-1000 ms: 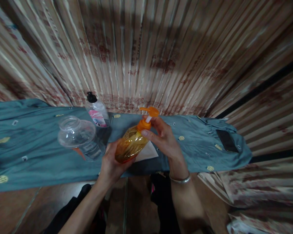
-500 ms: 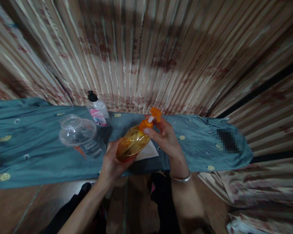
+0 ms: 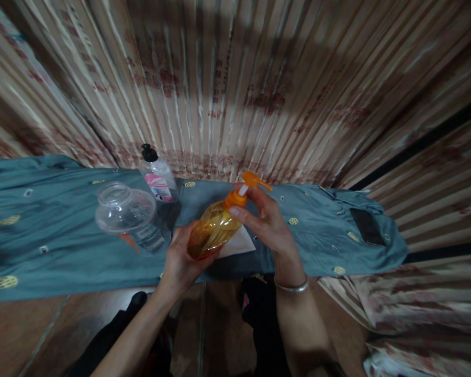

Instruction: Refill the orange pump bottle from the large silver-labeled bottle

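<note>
Tilted over the cloth-covered table is a clear pump bottle (image 3: 215, 229) of yellow liquid, with an orange pump top (image 3: 251, 179) whose nozzle points right. My left hand (image 3: 183, 257) is wrapped round the lower body of this bottle. At the orange collar (image 3: 234, 200), my right hand (image 3: 269, 217) closes its thumb and fingers round the neck; some fingertips are hidden behind it. Under the bottle lies a white sheet (image 3: 239, 244), partly covered by it.
Left of my hands stand a clear plastic container (image 3: 125, 209) and a clear bottle with black top (image 3: 159, 178). A phone (image 3: 368, 226) lies at the right on the teal cloth (image 3: 78, 262). A pleated curtain (image 3: 220, 94) hangs behind the table.
The orange pump top has turned, so its nozzle now points out to the right. My right fingers have shifted slightly at the neck; my left hand keeps its hold.
</note>
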Motion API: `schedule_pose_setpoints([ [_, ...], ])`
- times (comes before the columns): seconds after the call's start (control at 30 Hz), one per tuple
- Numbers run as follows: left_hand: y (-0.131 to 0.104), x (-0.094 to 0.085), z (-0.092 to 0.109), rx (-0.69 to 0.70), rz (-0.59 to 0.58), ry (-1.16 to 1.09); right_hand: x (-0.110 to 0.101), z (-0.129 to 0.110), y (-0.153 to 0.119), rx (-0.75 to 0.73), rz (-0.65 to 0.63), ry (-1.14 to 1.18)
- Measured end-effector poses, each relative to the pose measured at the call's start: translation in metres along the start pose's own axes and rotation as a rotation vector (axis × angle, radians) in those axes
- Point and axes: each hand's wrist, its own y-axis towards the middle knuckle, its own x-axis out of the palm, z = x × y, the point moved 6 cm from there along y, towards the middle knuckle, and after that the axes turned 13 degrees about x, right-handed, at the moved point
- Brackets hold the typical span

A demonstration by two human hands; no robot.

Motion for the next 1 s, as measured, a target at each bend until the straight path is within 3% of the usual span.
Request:
schedule_pose_setpoints([
  [0.27,-0.001,0.000,0.003,0.103,-0.019,0.050,-0.004,-0.011,-0.007,-0.082,0.055,0.071],
  [0.43,-0.001,-0.001,-0.002,0.141,-0.027,0.070,-0.040,-0.035,-0.023,-0.272,0.322,0.167],
  [0.6,0.001,-0.004,-0.008,0.152,-0.019,0.091,-0.081,-0.054,-0.045,-0.343,0.584,0.186],
  [0.87,0.001,-0.007,-0.021,0.085,0.023,0.098,-0.128,-0.102,-0.075,-0.575,0.733,0.247],
  [1.0,0.002,-0.009,-0.021,0.058,0.021,0.091,-0.141,-0.090,-0.077,-0.543,0.810,0.129],
])
